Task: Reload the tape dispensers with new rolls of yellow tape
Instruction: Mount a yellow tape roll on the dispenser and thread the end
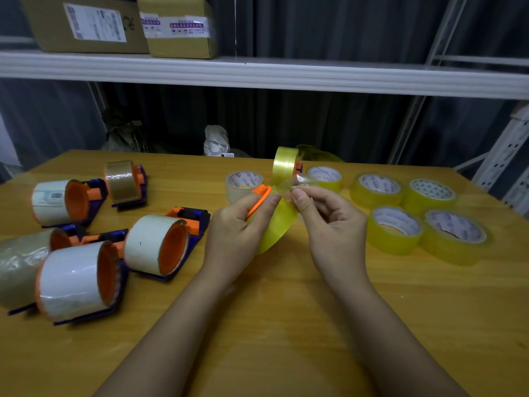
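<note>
Between the hands, the tape end (300, 180) is being peeled: left hand (237, 227) grips the yellow roll (279, 224) on its orange hub (259, 197), right hand (329, 222) pinches the end; next probably threading it.

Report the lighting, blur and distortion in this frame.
Head view: dim, bluish light; the shelf edge bows from wide-angle distortion; the cardboard boxes on it are blurred, labels unreadable; soft glare on the white tape roll at lower left; the left hand, right hand and yellow tape roll are fairly sharp.
</note>
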Motion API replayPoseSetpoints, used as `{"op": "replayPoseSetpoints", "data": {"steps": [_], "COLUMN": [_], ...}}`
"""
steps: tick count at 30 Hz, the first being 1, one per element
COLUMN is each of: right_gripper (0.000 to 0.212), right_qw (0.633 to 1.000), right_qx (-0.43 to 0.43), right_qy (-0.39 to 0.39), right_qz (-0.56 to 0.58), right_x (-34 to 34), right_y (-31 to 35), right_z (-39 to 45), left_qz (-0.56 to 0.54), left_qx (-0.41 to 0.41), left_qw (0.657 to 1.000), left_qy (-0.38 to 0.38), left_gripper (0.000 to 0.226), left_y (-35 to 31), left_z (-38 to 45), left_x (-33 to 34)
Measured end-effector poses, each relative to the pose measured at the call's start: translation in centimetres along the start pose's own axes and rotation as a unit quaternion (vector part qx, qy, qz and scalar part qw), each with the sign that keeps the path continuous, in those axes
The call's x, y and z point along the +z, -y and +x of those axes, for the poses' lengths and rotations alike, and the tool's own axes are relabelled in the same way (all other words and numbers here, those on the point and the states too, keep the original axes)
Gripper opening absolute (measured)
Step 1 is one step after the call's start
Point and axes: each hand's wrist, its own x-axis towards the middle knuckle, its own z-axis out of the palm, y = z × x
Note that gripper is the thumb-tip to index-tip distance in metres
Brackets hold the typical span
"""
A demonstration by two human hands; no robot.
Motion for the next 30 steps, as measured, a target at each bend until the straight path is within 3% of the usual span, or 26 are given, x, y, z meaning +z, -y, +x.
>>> {"op": "replayPoseSetpoints", "data": {"steps": [9, 15, 20, 26, 30], "right_gripper": [0.01, 0.008, 0.01, 0.011, 0.01], "right_qw": [0.998, 0.996, 0.993, 0.991, 0.99], "right_qx": [0.053, 0.07, 0.083, 0.089, 0.087], "right_qy": [-0.01, -0.003, -0.015, -0.025, -0.03], "right_qz": [0.043, 0.06, 0.083, 0.101, 0.102], "right_x": [-0.7, -1.0, -1.0, -0.9, -0.8], "right_y": [-0.5, -0.5, -0.1, 0.1, -0.1], "right_z": [0.8, 0.9, 0.9, 1.0, 1.0], "left_qz": [-0.037, -0.071, -0.119, -0.186, -0.173], "left_qx": [-0.022, -0.037, -0.05, -0.059, -0.078], "left_qw": [0.999, 0.996, 0.99, 0.973, 0.963], "left_qy": [0.027, 0.028, 0.049, 0.119, 0.191], "left_gripper": [0.03, 0.052, 0.034, 0.027, 0.015], "left_y": [-0.1, -0.3, -1.2, -1.8, -1.5], "left_z": [-0.1, -0.1, -0.3, 0.0, 0.2], "left_x": [0.0, 0.1, 0.0, -0.2, -0.4]}}
